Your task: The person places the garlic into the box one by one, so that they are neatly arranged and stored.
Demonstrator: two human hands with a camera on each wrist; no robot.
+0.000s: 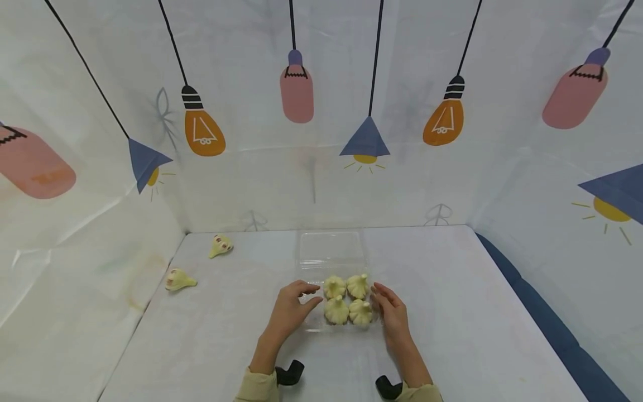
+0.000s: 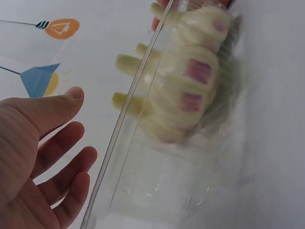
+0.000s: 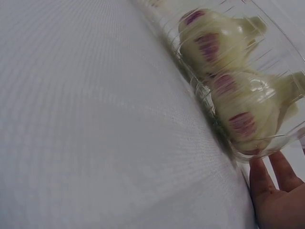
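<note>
A clear plastic box [image 1: 313, 324] lies on the table with its lid [image 1: 331, 245] folded back, away from me. Several garlic bulbs [image 1: 336, 311] with purple patches fill its middle and right side; the left end holds none. My left hand [image 1: 290, 310] is beside the box's left end, thumb and fingers spread. In the left wrist view, a gap separates that hand [image 2: 43, 152] from the box wall [image 2: 107, 183]. At the opposite end, my right hand [image 1: 394, 319] has its fingertips right at the wall, low by the table in the right wrist view.
Two more garlic bulbs lie loose at the table's left: one near the back corner [image 1: 221, 245], another by the left edge [image 1: 179, 280]. White sheets [image 1: 321, 184] printed with lamps enclose the table's back and sides. A black wrist mount [image 1: 289, 373] sits on each wrist.
</note>
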